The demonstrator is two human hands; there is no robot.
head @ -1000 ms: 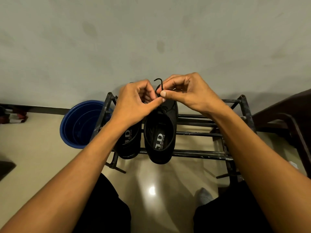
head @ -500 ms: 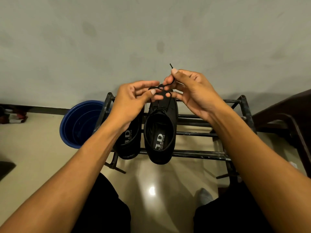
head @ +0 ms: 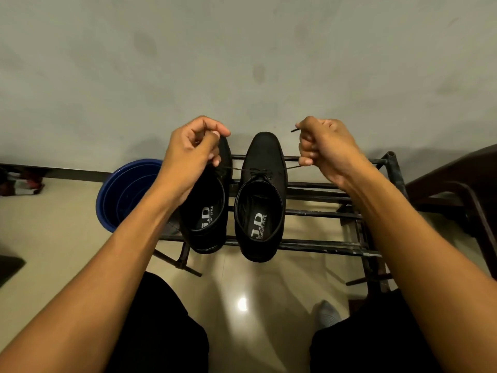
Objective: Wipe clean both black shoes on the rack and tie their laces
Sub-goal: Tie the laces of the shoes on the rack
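Two black shoes stand side by side on a black metal rack, toes to the wall. The right shoe shows its whole top and its lace crossed over the eyelets. Each end of that lace runs out taut sideways. My left hand pinches the left end above the left shoe, hiding that shoe's front. My right hand grips the right end, whose tip sticks out above my fist.
A blue plastic bucket stands on the floor left of the rack, against the grey wall. Dark wooden furniture sits at the right. My knees in black shorts and a grey sock are below, on shiny tile floor.
My hands were together over the right shoe, working the lace. They have moved apart to left and right, pulling both lace ends taut.
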